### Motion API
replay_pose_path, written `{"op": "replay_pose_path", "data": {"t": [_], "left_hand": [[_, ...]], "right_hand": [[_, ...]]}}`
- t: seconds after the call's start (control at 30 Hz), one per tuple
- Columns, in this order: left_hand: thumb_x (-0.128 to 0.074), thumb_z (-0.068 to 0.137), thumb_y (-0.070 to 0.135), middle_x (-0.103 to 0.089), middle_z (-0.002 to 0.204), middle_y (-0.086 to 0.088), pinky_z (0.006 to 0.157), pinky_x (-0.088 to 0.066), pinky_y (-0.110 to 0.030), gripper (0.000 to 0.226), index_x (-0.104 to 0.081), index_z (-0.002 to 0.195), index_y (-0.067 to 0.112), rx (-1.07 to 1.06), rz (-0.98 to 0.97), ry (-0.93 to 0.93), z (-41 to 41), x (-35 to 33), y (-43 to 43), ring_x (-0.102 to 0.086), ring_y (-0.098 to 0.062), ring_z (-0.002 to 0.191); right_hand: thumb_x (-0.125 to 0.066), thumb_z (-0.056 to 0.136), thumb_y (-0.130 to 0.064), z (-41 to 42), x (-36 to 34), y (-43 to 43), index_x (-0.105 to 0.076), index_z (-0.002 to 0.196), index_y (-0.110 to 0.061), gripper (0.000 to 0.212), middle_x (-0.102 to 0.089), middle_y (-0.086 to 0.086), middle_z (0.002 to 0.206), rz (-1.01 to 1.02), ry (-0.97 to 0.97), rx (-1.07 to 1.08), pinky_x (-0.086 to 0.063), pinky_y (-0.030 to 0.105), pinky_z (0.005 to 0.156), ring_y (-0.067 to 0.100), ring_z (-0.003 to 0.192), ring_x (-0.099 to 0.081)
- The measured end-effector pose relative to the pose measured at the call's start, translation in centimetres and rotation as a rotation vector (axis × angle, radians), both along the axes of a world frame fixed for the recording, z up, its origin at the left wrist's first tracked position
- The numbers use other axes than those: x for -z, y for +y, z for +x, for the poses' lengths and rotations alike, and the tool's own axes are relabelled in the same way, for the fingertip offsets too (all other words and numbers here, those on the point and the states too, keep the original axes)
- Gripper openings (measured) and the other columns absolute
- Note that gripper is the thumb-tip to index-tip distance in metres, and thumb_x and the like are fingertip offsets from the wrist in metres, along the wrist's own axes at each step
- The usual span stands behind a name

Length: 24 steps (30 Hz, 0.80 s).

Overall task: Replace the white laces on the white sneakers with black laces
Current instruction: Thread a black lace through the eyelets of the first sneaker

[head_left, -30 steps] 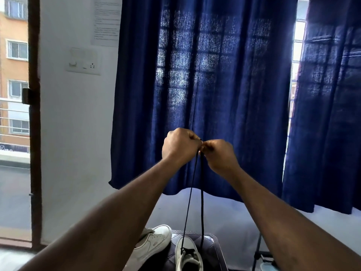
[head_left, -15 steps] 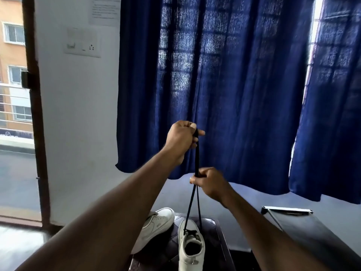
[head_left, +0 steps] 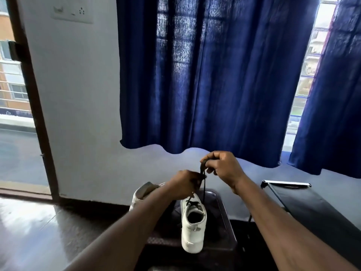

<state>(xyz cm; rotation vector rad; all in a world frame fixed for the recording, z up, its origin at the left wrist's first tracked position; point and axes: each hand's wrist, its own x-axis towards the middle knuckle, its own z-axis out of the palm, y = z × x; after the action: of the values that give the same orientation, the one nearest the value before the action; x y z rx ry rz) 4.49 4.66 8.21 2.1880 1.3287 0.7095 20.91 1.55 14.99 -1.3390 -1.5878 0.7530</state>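
We see both forearms reaching forward over a dark stool point(head_left: 224, 218). Left hand point(head_left: 182, 185) is lower, knuckles up, fingers curled tight and pinching the black lace point(head_left: 203, 189) at its fingertips. Right hand point(head_left: 224, 168) is higher and just beside it, wrist cocked, thumb and forefinger pinching the same lace near its top, other fingers curled under. The two hands almost touch.

The lace is a thin flat cord. It hangs taut from the hands to the top eyelets of the white sneaker point(head_left: 193, 223), where we see one black crossing over the tongue.

That sneaker stands upright near the middle of the stool top, with its heel toward the near edge and its opening facing us. It looks like smooth matte leather with a thick sole. The second white sneaker point(head_left: 141, 193) leans at the stool's far left edge, sole side showing, partly hidden by the left forearm. We cannot tell its lacing.

The stool top is glossy, dark and rounded at the corners. Behind it are a coarse-weave blue curtain point(head_left: 205, 79) with light coming through, a plain pale wall point(head_left: 78, 104) and a shiny dark floor point(head_left: 33, 235). A flat black bench point(head_left: 316, 210) is on the right.
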Motion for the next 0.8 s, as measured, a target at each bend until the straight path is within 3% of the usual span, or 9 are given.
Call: {"op": "replay_pose_path", "data": {"t": [0.03,0.1,0.17,0.27,0.37,0.47,0.63,0.73,0.8], "left_hand": [[-0.056,0.092,0.000,-0.074,0.088,0.000,0.080,-0.061,-0.038,0.043,-0.078,0.116,0.028,0.026,-0.023,-0.017,0.3,0.5,-0.1,-0.067,-0.022,0.075],[-0.057,0.090,0.001,-0.073,0.081,0.004,0.074,-0.061,-0.038,0.050,-0.077,0.093,0.046,0.041,-0.096,-0.088,0.9,1.2,0.0,-0.065,-0.017,0.070],[-0.056,0.090,0.001,-0.073,0.083,-0.001,0.073,-0.056,-0.039,0.044,-0.075,0.081,0.040,0.019,-0.094,-0.128,1.2,1.7,0.6,-0.065,-0.019,0.072],[-0.057,0.099,0.008,-0.071,0.099,-0.007,0.078,-0.045,-0.029,0.020,-0.074,0.098,0.017,0.000,0.100,0.045,0.6,1.3,0.9,-0.065,-0.027,0.092],[-0.055,0.102,0.012,-0.067,0.109,-0.007,0.084,-0.047,-0.030,0.023,-0.074,0.115,0.015,0.059,0.274,0.182,-0.3,1.0,1.2,-0.064,-0.026,0.102],[-0.055,0.102,0.016,-0.067,0.111,-0.004,0.089,-0.051,-0.035,0.028,-0.075,0.120,0.022,0.117,0.314,0.235,-0.2,1.0,0.9,-0.065,-0.024,0.103],[-0.061,0.098,0.014,-0.074,0.111,-0.002,0.092,-0.051,-0.030,0.027,-0.078,0.118,0.021,0.120,0.234,0.134,0.1,1.0,0.9,-0.067,-0.020,0.104],[-0.065,0.096,0.014,-0.079,0.106,0.000,0.089,-0.053,-0.031,0.022,-0.081,0.111,0.020,0.012,0.199,0.047,-0.9,1.8,1.4,-0.070,-0.018,0.098],[-0.069,0.095,0.017,-0.080,0.099,0.001,0.085,-0.055,-0.033,0.018,-0.082,0.106,0.022,-0.081,0.201,0.013,-1.4,2.6,1.5,-0.072,-0.018,0.093]], "right_hand": [[-0.062,0.085,0.003,-0.2,0.2,-0.1,-0.079,0.083,-0.013,0.023,-0.079,0.003,0.082,0.002,-0.017,-0.007,-0.046,0.012,0.057,0.007,0.064,-0.065],[-0.062,0.084,0.002,-0.3,0.9,-0.2,-0.080,0.084,-0.015,0.024,-0.079,0.002,0.082,0.002,-0.025,-0.007,-0.046,0.013,0.059,0.009,0.066,-0.066],[-0.062,0.087,0.002,0.3,1.5,-0.4,-0.080,0.089,-0.014,0.025,-0.079,0.002,0.084,-0.007,0.065,0.009,-0.046,0.016,0.060,0.009,0.066,-0.066],[-0.057,0.093,0.002,2.0,3.5,-0.6,-0.079,0.096,-0.015,0.028,-0.078,-0.002,0.086,-0.072,0.330,0.119,-0.044,0.023,0.062,0.010,0.067,-0.065],[-0.052,0.094,0.003,2.9,8.1,-0.2,-0.077,0.093,-0.015,0.030,-0.074,0.003,0.075,-0.264,0.512,0.258,-0.042,0.023,0.053,0.018,0.066,-0.063],[-0.054,0.096,-0.004,1.7,12.3,0.2,-0.074,0.096,-0.014,0.022,-0.070,0.006,0.076,-0.446,0.531,0.191,-0.039,0.024,0.053,0.019,0.059,-0.061],[-0.053,0.099,-0.002,-1.0,12.7,0.9,-0.071,0.104,-0.007,0.019,-0.071,0.011,0.097,-0.445,0.725,-0.003,-0.048,0.027,0.053,0.018,0.061,-0.062],[-0.052,0.100,-0.009,-0.8,12.4,1.0,-0.071,0.108,-0.010,0.021,-0.078,0.009,0.097,-0.493,0.616,-0.090,-0.048,0.034,0.073,0.022,0.075,-0.063],[-0.050,0.102,-0.011,-0.5,12.4,1.1,-0.069,0.102,-0.012,0.018,-0.075,0.011,0.092,-0.502,0.491,-0.088,-0.049,0.030,0.068,0.018,0.069,-0.064]]}}
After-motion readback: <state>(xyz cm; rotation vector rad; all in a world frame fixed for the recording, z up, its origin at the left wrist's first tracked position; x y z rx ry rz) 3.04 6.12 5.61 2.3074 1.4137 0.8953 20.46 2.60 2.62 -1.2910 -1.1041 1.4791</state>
